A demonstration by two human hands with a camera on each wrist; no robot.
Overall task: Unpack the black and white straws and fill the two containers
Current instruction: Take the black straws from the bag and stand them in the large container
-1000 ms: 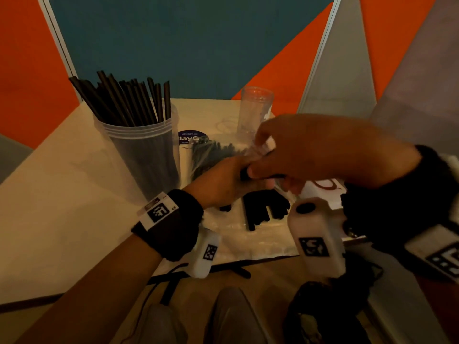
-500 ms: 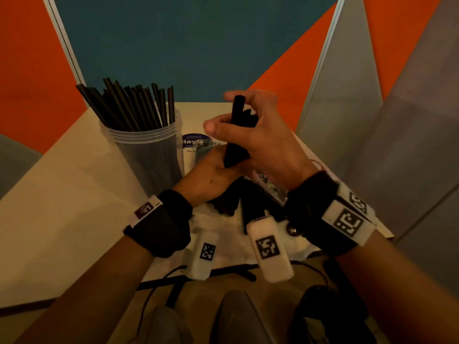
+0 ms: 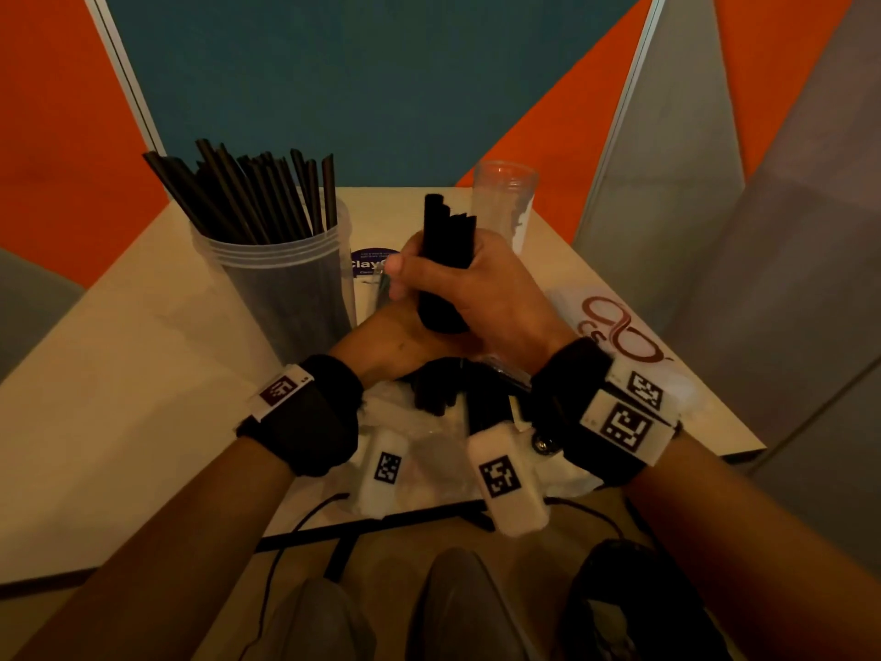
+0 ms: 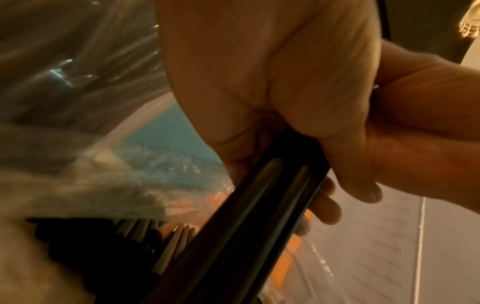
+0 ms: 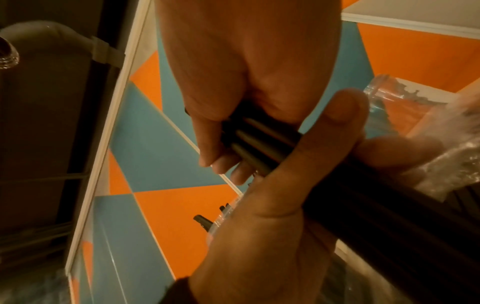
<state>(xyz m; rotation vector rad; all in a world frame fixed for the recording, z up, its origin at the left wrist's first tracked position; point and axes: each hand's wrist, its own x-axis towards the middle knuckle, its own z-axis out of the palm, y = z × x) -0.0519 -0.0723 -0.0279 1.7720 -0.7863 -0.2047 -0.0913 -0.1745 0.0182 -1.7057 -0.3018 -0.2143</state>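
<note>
My right hand grips a bundle of black straws and holds it upright above the table's middle. My left hand sits just below it; in the right wrist view its thumb curls across the same bundle. Left of the hands stands a clear container full of black straws. An empty clear container stands behind the bundle. A clear plastic bag with more black straws lies under my wrists. I see no white straws.
A round blue label lies on the beige table between the container and my hands. A red logo is printed near the right edge. Orange, blue and grey wall panels close in the back and right. Black cables hang below the front edge.
My right hand has pulled a bundle of black straws up out of the bag and now holds it upright. My left hand has moved up under the bundle.
</note>
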